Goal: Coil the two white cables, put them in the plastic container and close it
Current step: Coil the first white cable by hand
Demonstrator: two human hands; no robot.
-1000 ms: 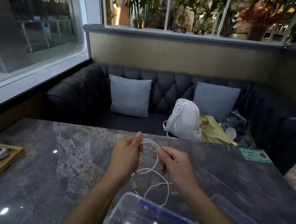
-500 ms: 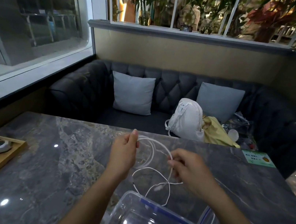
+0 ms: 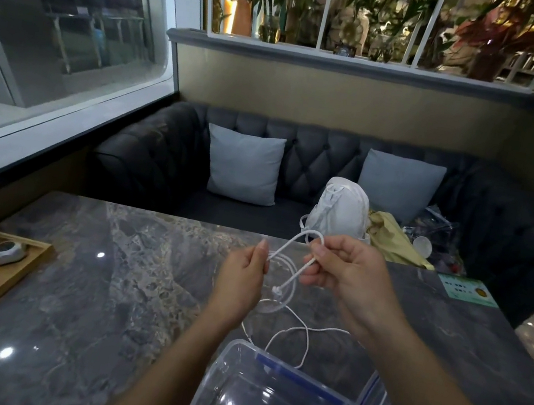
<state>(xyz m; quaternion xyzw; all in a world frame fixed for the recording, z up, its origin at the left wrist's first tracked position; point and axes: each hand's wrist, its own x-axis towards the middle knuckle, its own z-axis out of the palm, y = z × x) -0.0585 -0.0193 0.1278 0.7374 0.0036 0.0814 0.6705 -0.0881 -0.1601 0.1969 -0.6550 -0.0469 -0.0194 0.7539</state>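
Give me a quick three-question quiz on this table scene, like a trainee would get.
1. True or false: the white cable already lies inside the plastic container.
2. How many hands pinch the cable? A none, B one, C both.
3. Fill in: slack cable trails down onto the ___.
Key: 1 false, it is held above the table. 2 C, the left hand and the right hand. 3 table.
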